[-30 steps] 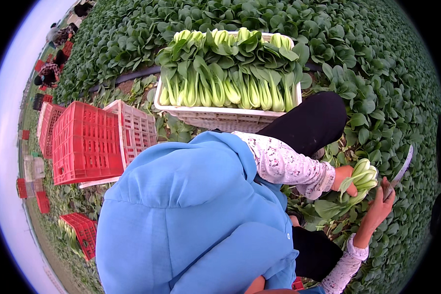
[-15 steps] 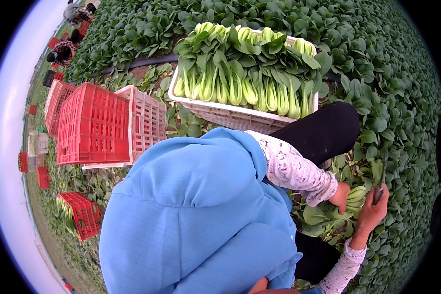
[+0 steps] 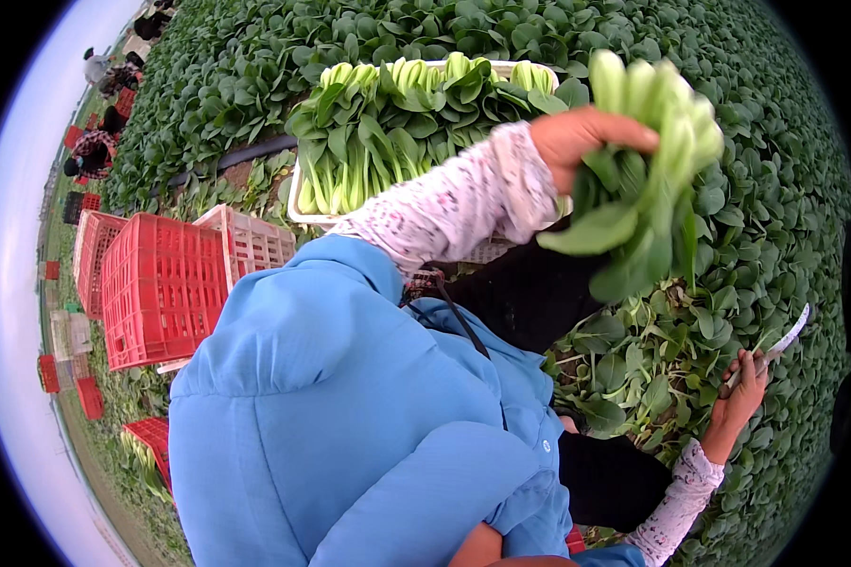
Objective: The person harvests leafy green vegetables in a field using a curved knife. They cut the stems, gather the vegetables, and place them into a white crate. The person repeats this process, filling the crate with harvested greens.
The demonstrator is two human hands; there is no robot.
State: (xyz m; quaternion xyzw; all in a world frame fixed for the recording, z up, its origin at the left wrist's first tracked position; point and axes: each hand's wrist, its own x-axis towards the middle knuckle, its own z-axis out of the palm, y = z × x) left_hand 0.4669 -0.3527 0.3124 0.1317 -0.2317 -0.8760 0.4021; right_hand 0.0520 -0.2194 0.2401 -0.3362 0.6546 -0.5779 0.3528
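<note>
My left hand (image 3: 581,142) grips a fresh head of bok choy (image 3: 673,118), pale stalks upward and leaves hanging, slightly blurred. It is raised beside the white crate (image 3: 298,194), where bok choy heads (image 3: 340,184) lie packed in rows; my arm hides part of them. Lower right, my right hand (image 3: 742,392) is closed round the handle of a knife with a curved, pale blade (image 3: 790,333), just over the growing leaves. Floral sleeves cover both forearms. Blue clothing and dark trouser legs fill the lower middle.
Stacked red crates (image 3: 161,288) and a white slatted crate (image 3: 255,236) stand at left, another red crate (image 3: 147,439) below them. Several other people (image 3: 95,151) work among crates at far upper left. A dark hose (image 3: 227,161) runs behind the packed crate. Dense leafy plants cover the top and right.
My left hand has lifted the bok choy from low at the right up to beside the packed crate. My right hand has parted from it, still holding the knife.
</note>
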